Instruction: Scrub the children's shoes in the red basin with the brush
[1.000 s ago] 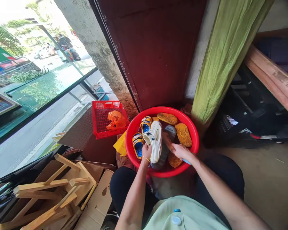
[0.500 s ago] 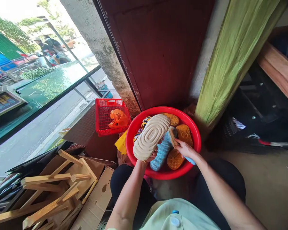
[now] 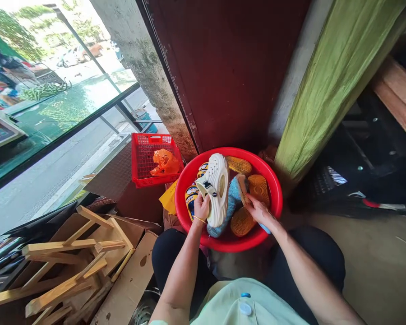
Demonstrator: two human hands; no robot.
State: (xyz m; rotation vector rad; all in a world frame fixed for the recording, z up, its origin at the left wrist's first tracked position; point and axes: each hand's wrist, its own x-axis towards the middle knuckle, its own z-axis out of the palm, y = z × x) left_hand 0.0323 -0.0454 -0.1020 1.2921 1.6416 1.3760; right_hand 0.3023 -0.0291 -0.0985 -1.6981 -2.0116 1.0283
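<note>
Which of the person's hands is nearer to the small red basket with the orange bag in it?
The left. The left hand holds the white clog on the basin's side facing the red basket; the right hand is farther across the red basin.

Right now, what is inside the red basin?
The red basin holds a white clog in the left hand, a brush in the right hand, a blue shoe, orange soles and small slippers. Its bottom is covered.
</note>
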